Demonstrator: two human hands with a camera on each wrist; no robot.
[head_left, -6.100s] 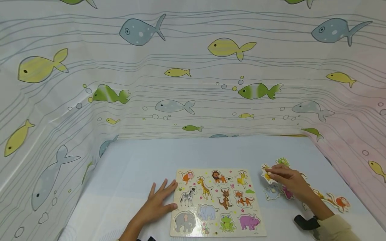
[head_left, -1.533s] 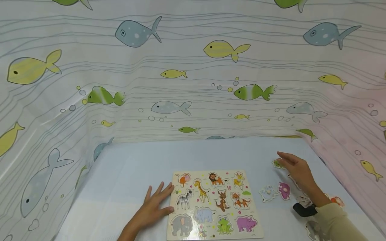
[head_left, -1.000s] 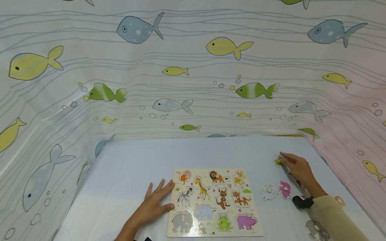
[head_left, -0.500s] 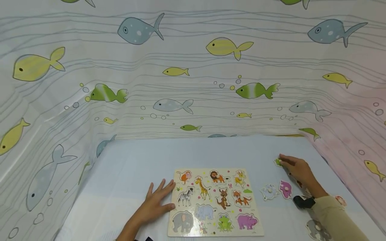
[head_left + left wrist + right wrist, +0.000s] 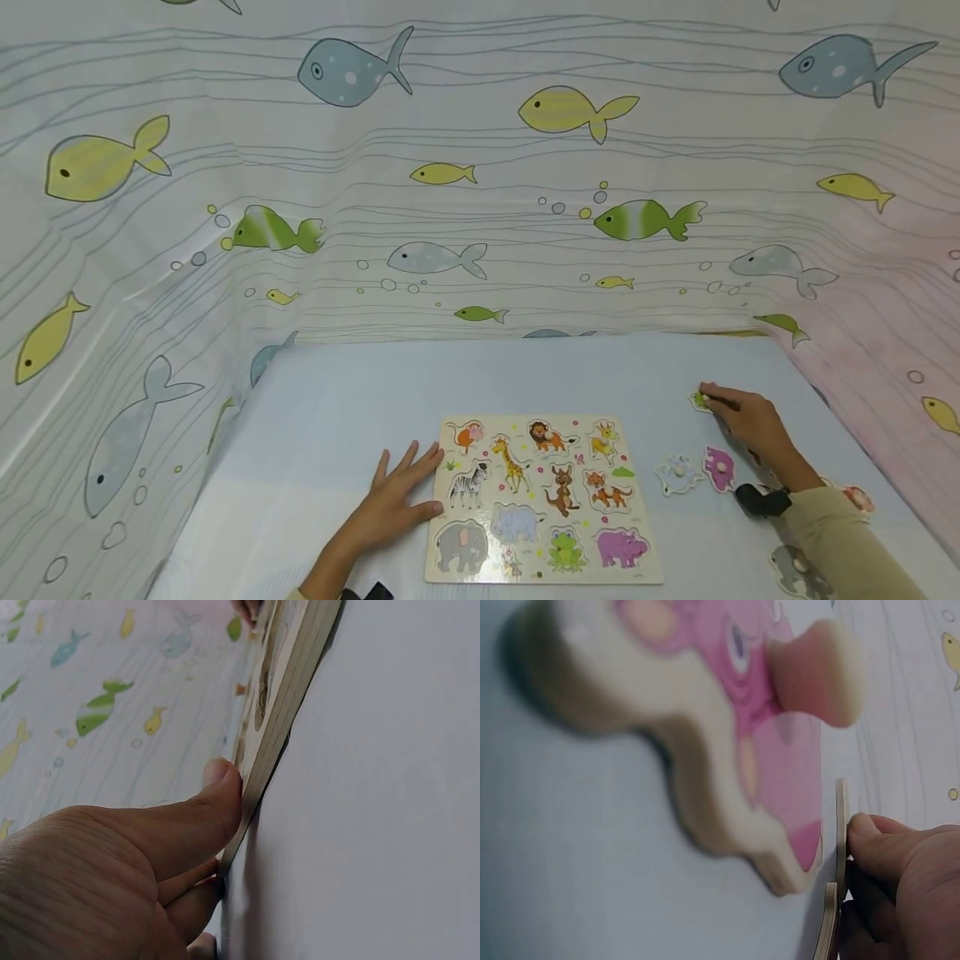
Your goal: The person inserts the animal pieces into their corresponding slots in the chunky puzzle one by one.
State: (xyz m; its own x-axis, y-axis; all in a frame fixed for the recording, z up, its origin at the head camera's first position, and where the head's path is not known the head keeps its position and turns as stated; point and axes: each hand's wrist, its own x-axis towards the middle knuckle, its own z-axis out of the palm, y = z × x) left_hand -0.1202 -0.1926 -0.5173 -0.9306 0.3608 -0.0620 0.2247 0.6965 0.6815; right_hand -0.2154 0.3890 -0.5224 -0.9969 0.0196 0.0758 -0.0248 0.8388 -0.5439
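- The fish-print curtain [image 5: 480, 183] walls in the pale blue table [image 5: 525, 375] on three sides.
- The wooden animal puzzle board [image 5: 542, 500] lies flat near the front edge, probably steadied there by the left hand [image 5: 393, 504]: its fingers are spread flat on the table and its thumb [image 5: 217, 799] presses the board's side, gripping nothing.
- The right hand [image 5: 753, 421] reaches right of the board to the green frog piece [image 5: 701, 400]; its fingertips sit on the piece, but whether they pinch it I cannot tell.
- The pink hippo piece [image 5: 720, 468] lies near that wrist; only the right wrist view shows its knob [image 5: 817, 671], and the hand's thumb [image 5: 889, 840] against a thin piece edge.
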